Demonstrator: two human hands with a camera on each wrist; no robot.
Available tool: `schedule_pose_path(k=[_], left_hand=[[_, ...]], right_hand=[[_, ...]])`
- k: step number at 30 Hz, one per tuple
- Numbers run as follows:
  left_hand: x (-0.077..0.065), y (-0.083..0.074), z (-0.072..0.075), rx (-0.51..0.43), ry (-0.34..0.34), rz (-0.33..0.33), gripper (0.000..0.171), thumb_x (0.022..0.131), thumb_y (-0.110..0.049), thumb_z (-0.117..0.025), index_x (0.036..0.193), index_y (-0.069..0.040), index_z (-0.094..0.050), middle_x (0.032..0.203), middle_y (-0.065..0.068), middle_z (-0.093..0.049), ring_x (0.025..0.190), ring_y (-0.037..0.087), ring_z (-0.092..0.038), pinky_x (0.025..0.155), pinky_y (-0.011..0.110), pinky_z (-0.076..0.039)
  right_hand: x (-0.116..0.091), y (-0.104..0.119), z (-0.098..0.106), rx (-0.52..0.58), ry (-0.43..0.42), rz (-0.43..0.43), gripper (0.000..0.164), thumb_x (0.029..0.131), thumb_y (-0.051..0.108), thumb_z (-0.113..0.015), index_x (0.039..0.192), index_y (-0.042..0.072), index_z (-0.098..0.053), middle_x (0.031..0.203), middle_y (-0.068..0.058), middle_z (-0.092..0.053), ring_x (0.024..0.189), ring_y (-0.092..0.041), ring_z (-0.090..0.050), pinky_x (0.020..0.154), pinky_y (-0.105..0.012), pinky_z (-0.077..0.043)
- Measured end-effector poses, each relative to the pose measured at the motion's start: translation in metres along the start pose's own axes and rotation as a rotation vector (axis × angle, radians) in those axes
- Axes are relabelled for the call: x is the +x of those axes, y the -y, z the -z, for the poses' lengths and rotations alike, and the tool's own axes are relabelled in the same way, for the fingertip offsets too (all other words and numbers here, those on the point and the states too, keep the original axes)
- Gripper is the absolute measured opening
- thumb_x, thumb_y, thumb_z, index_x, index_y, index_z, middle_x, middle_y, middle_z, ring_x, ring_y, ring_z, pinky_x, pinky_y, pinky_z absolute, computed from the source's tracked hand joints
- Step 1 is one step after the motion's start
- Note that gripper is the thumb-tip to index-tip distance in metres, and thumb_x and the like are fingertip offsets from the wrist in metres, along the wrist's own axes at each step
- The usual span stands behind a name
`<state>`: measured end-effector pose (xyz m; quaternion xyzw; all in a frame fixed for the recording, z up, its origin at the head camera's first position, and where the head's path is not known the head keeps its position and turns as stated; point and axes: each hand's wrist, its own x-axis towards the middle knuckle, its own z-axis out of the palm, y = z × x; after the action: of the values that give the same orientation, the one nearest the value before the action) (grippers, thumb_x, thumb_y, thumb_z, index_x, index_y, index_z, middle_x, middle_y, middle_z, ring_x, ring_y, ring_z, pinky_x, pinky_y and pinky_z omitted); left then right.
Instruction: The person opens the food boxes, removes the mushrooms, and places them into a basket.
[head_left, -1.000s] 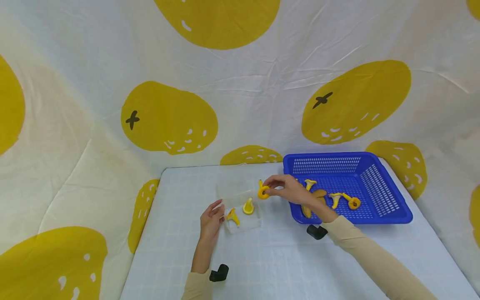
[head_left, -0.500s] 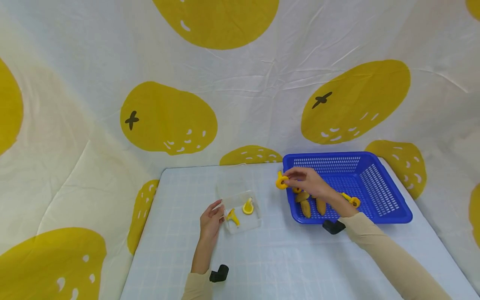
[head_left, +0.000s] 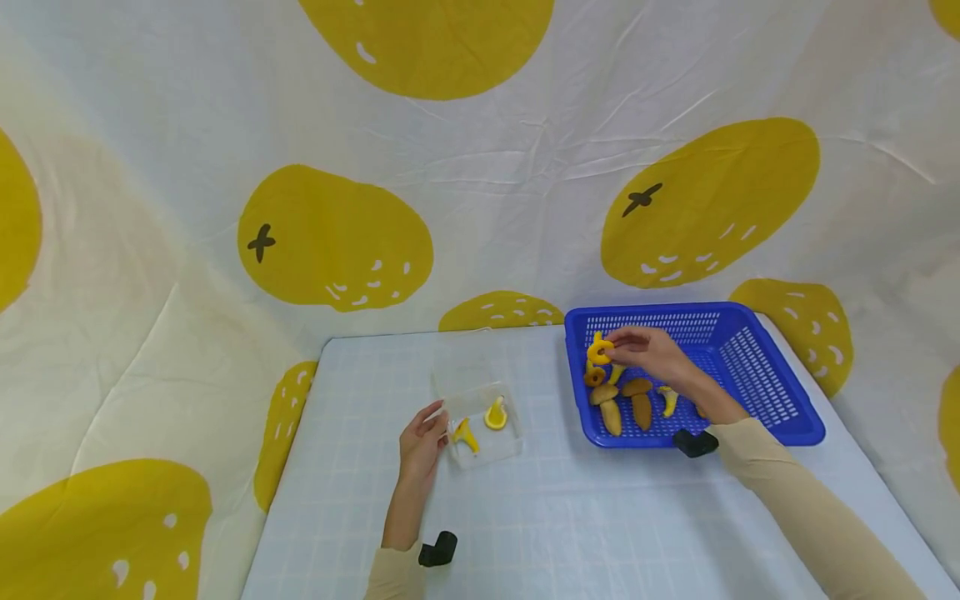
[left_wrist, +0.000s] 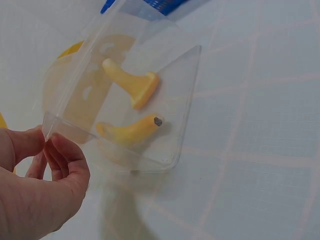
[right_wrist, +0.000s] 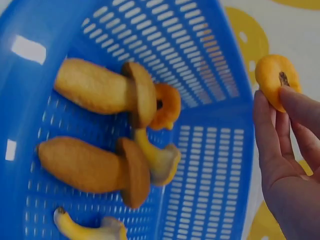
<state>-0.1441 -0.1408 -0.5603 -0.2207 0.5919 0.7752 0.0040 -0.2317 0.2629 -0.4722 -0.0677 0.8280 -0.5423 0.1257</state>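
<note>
My left hand (head_left: 422, 442) pinches the edge of a clear plastic box (head_left: 491, 455) between thumb and fingers, its lid tipped back. Inside the box lie two yellow toy mushrooms; the left wrist view shows one mushroom (left_wrist: 132, 84) with a flared cap and another mushroom (left_wrist: 132, 131) with a dark stem end. Over the far left part of a blue plastic basket (head_left: 810, 427), my right hand (head_left: 656, 358) pinches a yellow-orange toy mushroom (right_wrist: 272, 75) with a dark hollow. Beneath it in the basket are two brown mushrooms (right_wrist: 90, 167) and several yellow ones.
The basket stands at the back right of a table (head_left: 570, 525) covered with a pale checked cloth. Behind it hangs a white curtain (head_left: 517, 233) with yellow fruit prints. Each wrist carries a black camera (head_left: 438, 548).
My right hand has carried the yellow-orange mushroom rightward, from beside the clear box to above the basket. My left hand and the box have stayed in place.
</note>
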Motion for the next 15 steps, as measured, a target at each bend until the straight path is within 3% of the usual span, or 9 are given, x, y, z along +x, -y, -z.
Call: schedule_pose_path(k=[6,15], left_hand=[[0.001,0.000,0.002,0.013,-0.015,-0.009,0.039,0.100,-0.004,-0.066,0.137,0.005,-0.060,0.093,0.002,-0.064,0.076,0.011,-0.054,0.066,0.020,-0.050],[0.001,0.000,0.000,-0.007,0.008,0.007,0.038,0.100,-0.004,-0.067,0.136,0.004,-0.061,0.088,0.000,-0.063,0.077,0.011,-0.054,0.066,0.022,-0.050]], right_hand=[[0.003,-0.010,0.012,0.004,-0.021,-0.021,0.042,0.099,0.024,-0.071,0.128,-0.004,-0.062,0.120,-0.022,-0.069,0.107,-0.034,-0.069,0.087,-0.030,-0.057],[0.004,-0.026,0.027,-0.041,-0.047,-0.049,0.040,0.101,0.018,-0.069,0.129,-0.008,-0.060,0.122,-0.026,-0.065,0.101,-0.024,-0.069,0.087,-0.029,-0.057]])
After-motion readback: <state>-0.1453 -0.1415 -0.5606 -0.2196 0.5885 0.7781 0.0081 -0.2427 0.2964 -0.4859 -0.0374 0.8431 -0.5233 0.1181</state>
